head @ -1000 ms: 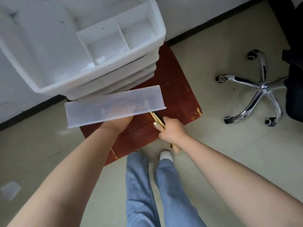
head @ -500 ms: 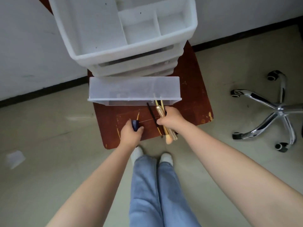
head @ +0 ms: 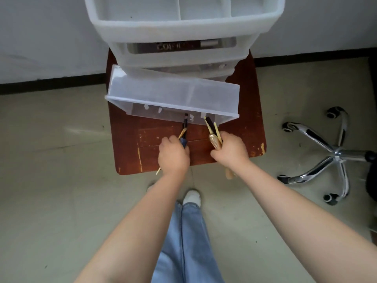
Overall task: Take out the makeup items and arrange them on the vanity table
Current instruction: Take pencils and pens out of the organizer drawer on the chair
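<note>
A translucent drawer [head: 173, 94] stands pulled out of the white plastic organizer [head: 183, 27] on the small reddish-brown table [head: 244, 103]. My left hand [head: 173, 156] grips thin makeup brushes [head: 184, 131], a dark blue piece and slim yellow and black handles, just below the drawer front. My right hand [head: 230, 150] grips a bundle of brushes [head: 213, 133] with gold and yellow handles; their tips point up toward the drawer's right end and one end pokes out below my wrist.
An office chair's chrome star base [head: 334, 154] with castors stands on the tiled floor to the right. My legs in blue jeans and white shoes [head: 191, 198] are right in front of the table. The wall is directly behind the organizer.
My left hand let go of the drawer a second ago and took hold of brushes in front of it. The right hand kept its bundle. The view swung to face the organizer squarely.
</note>
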`<state>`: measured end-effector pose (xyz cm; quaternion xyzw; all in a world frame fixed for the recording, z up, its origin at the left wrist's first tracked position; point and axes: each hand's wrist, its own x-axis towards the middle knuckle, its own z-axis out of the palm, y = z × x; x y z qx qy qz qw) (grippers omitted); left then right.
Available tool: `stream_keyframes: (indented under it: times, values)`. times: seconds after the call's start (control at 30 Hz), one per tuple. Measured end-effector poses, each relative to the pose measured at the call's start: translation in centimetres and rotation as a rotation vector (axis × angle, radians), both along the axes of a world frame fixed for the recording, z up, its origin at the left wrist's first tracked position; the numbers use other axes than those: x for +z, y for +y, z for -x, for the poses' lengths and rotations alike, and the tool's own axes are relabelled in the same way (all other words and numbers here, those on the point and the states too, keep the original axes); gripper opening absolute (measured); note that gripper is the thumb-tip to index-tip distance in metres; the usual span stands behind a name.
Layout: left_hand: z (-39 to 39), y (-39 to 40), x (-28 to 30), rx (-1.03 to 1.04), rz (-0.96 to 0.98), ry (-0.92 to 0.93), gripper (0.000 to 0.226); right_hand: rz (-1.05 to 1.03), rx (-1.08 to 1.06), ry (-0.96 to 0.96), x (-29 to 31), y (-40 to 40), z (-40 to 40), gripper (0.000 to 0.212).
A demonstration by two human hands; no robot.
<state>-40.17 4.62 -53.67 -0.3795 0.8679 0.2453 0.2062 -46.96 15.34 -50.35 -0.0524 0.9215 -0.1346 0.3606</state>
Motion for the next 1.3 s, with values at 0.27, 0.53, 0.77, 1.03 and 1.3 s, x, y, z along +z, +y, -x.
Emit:
stream_keyframes:
  times: [0.27,0.53,0.77,1.03,1.3]
  values:
    - [-1.1,-3.9,1.6,-0.344,0.064,-0.027,0.03,0.09,0.013,0.126,0.5,-0.3,1.4,0.04]
    - [-3.8,-9.5,1.9,-0.372,0.145,0.075,0.016,0.11,-0.04,0.061,-0.7,-3.0,1.2,0.074]
    - [-4.2,-10.8,1.9,-0.475,0.265,0.195,0.037,0.07,-0.037,0.182,-0.6,-2.8,1.9,0.059]
    - [-5.4,-9.5,4.0,-0.642,0.277,0.207,0.033,-0.123,-0.082,0.199,3.5,0.0,-2.0,0.034]
    - [-5.5,-8.0,5.1,-0.825,0.298,0.125,0.018,-0.206,0.104,0.085,4.7,1.4,-4.4,0.033]
